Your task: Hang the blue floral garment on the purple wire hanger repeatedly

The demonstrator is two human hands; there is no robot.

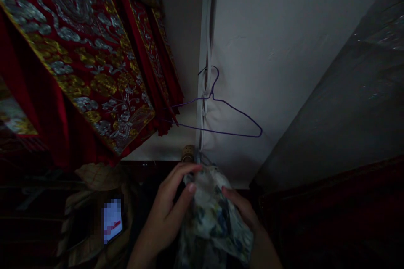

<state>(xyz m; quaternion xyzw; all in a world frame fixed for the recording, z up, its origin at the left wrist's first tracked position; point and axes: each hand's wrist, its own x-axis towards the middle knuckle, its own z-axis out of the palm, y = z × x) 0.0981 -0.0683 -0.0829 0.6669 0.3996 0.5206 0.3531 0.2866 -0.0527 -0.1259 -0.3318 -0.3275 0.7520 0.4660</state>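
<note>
A pale cloth with a blue and green leafy print (210, 212) hangs bunched between my two hands at the bottom centre. At its left edge, my left hand (168, 210) has thumb and forefinger bent onto the fabric with a gap between them; its other fingers are hidden. My right hand (244, 210) grips the right side, thumb on top and fingers out of sight behind. What kind of garment it is cannot be made out. Above both hands, a thin purple wire hanger (232, 133) hangs bare from a white cord (208, 42) against the wall.
Red embroidered hangings (104, 75) with gold and silver work fill the upper left and cover the hanger's left end. Lower left, a lit phone (112, 220) lies on a woven-looking surface. A perforated tan cylinder (188, 152) stands behind my left hand. Plastic sheeting (356, 92) covers the right.
</note>
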